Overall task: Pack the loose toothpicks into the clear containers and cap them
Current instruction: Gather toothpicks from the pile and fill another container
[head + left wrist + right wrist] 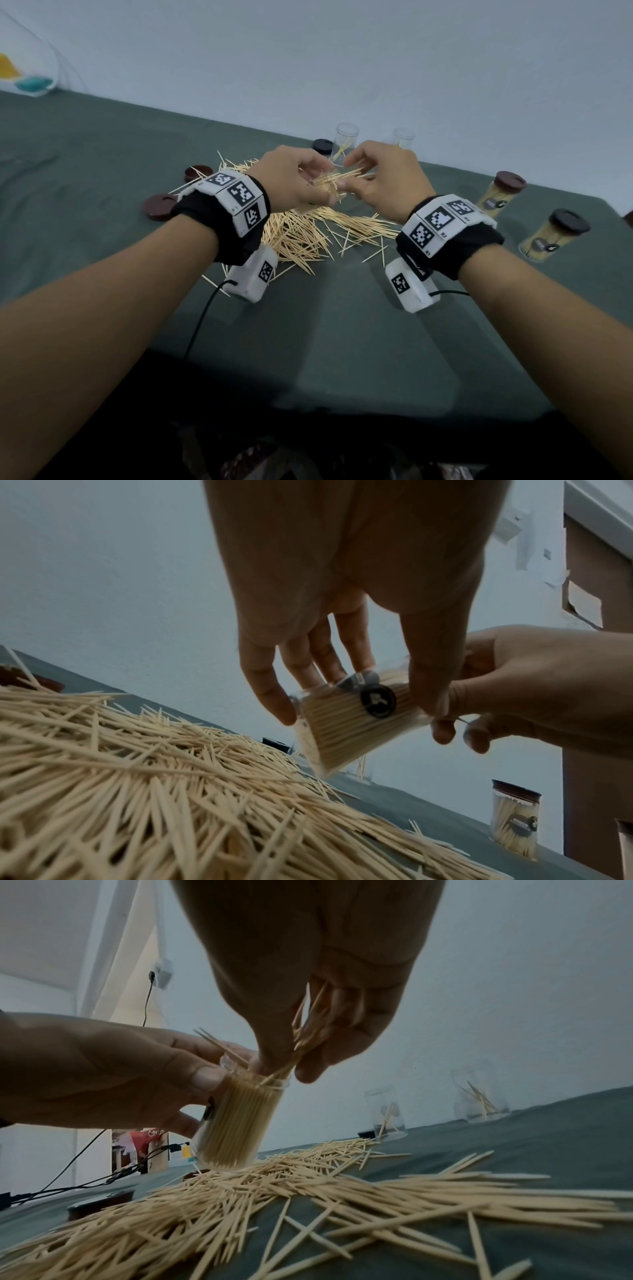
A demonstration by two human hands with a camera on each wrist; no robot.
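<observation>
My left hand (317, 186) (346, 674) grips a clear container (356, 723) (236, 1123) packed with upright toothpicks, held tilted just above the loose toothpick pile (308, 233) (137, 791) (274, 1191). At its open mouth, my right hand (356, 174) (294, 1053) pinches a small bunch of toothpicks (339, 178) (308, 1031) whose tips reach into the container. In the head view both hands hide most of the container. Two clear containers (346, 144) (402, 138) stand behind the hands, each with a few toothpicks inside and no cap.
Two full, capped containers (500, 200) (551, 240) stand at the right on the green cloth (102, 171). Two loose brown caps (198, 174) (160, 206) lie left of the pile, and a black cap (322, 147) lies behind it. The wall is close behind.
</observation>
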